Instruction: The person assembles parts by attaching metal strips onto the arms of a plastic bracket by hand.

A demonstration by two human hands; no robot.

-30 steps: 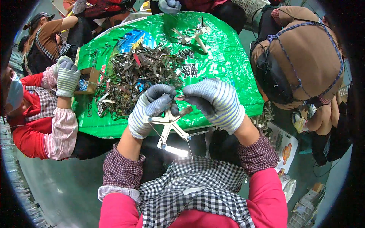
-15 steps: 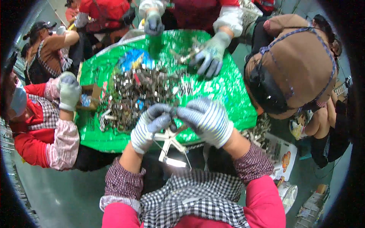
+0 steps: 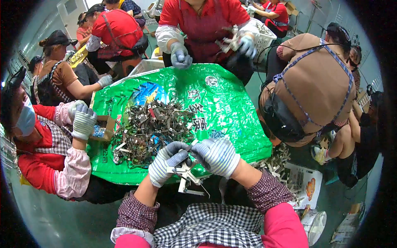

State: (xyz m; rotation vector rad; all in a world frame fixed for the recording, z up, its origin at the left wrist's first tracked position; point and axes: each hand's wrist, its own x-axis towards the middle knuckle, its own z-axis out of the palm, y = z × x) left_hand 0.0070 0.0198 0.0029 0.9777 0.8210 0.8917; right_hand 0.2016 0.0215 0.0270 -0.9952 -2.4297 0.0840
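Observation:
Both my hands wear grey-and-white striped gloves and meet at the near edge of the green-covered table (image 3: 235,109). My left hand (image 3: 167,163) is closed on a white, branching plastic frame (image 3: 185,178), whose arms hang below the fingers. Beside it, my right hand (image 3: 219,156) has its fingertips pinched together at the frame's upper end, by a small dark piece (image 3: 188,148). The gloves partly hide that piece, and I cannot make out its kind. Just beyond my left hand lies a heap of small dark strips and clips (image 3: 149,126).
A cardboard box (image 3: 108,129) of small blue pieces stands at the left, near a co-worker's gloved hand (image 3: 84,122). Opposite, a co-worker holds pale branching parts (image 3: 228,41) near a white basket (image 3: 264,36). More pale parts (image 3: 279,165) lie at right, above a bucket (image 3: 314,225).
My view has tilted up, showing more of the far side. The co-worker opposite has lifted pale parts off the table toward the basket. My hands stay together at the white frame.

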